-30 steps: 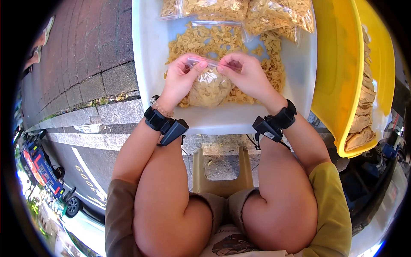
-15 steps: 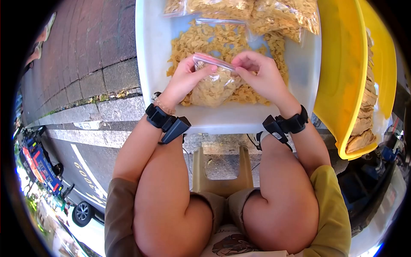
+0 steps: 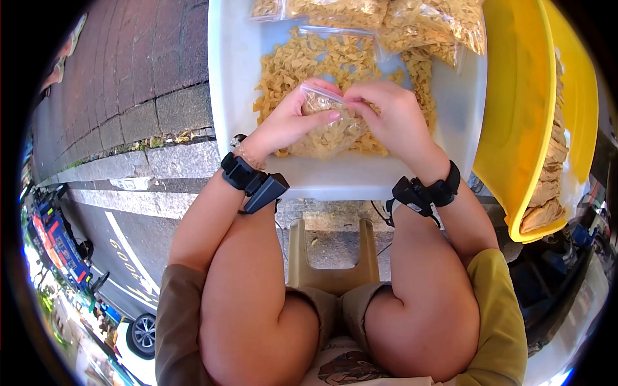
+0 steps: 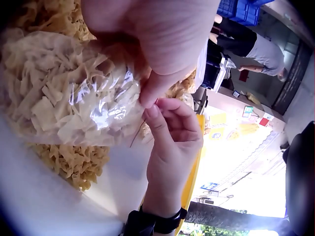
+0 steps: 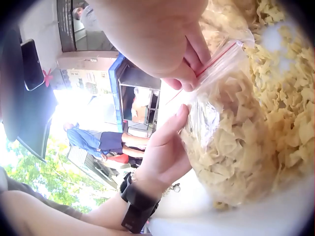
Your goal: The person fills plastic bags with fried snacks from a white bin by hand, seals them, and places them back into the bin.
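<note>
A clear zip bag (image 3: 328, 132) full of pale yellow, flat, crinkled pieces is held up over the front of a white tub (image 3: 450, 161). My left hand (image 3: 293, 122) grips the bag's left side, thumb across its front and fingers behind. At the right end of the zip, my right hand (image 3: 393, 112) pinches the top edge between thumb and fingertips. The red zip line (image 5: 221, 58) shows in the right wrist view, running up to those fingers. Loose pieces of the same kind (image 3: 290, 64) lie spread in the tub behind the bag.
Several filled zip bags (image 3: 431, 22) lie at the tub's far end. A flat bag edge (image 3: 335, 31) rests over the loose pieces. To the right stands a yellow bin (image 3: 515, 116) with folded tan sheets (image 3: 546, 186) inside. A stool (image 3: 335, 273) is between the legs.
The right hand first moved right along the zip, then came back slightly left, its fingers now bent down over the bag's corner. The left thumb has slid further across the bag's front.
</note>
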Motion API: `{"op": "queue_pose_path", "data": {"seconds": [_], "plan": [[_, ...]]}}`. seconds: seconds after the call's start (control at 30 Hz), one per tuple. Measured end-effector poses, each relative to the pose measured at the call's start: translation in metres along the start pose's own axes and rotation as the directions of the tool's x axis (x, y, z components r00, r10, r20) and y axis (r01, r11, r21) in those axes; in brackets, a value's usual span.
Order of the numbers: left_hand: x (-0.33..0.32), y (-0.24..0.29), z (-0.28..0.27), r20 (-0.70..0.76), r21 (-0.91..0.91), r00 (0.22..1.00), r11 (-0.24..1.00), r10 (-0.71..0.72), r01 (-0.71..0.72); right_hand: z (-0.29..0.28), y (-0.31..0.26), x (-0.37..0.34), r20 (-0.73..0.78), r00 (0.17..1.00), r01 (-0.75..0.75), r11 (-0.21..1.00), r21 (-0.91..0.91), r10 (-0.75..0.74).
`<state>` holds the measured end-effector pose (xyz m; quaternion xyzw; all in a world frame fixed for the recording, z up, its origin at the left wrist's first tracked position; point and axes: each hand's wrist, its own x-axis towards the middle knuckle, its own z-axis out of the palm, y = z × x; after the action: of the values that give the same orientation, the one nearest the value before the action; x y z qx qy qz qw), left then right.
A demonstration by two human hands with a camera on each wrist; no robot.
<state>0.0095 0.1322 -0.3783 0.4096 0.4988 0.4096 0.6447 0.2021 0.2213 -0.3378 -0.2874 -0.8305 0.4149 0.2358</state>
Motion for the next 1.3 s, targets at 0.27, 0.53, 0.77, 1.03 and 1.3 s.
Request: {"op": "queue_pose_path", "data": {"seconds": [0.27,0.53,0.77,1.03,1.3], "plan": [[-0.001,0.008,-0.001,-0.012,-0.193,0.997,0.979,-0.071,0.067,0.002,-0.006,0.002,0.017,0.994,-0.106,0.991,-0.077,0.108],[0.0,0.002,-0.001,0.002,-0.101,1.0,0.994,-0.031,0.031,0.0,0.008,0.001,0.149,0.942,-0.32,0.937,0.141,0.299],[0.001,0.002,0.0,0.007,0.014,0.998,0.998,0.063,-0.063,-0.01,0.019,-0.001,0.282,0.938,-0.255,0.953,0.163,0.203],[-0.001,0.004,0.002,-0.007,0.023,1.0,1.0,-0.008,0.008,-0.007,0.007,0.006,0.181,0.972,-0.173,0.978,0.119,0.15],[-0.002,0.008,0.003,0.005,0.054,1.0,0.998,-0.024,0.024,-0.008,0.014,0.008,0.213,0.961,-0.187,0.981,0.045,0.173]]}}
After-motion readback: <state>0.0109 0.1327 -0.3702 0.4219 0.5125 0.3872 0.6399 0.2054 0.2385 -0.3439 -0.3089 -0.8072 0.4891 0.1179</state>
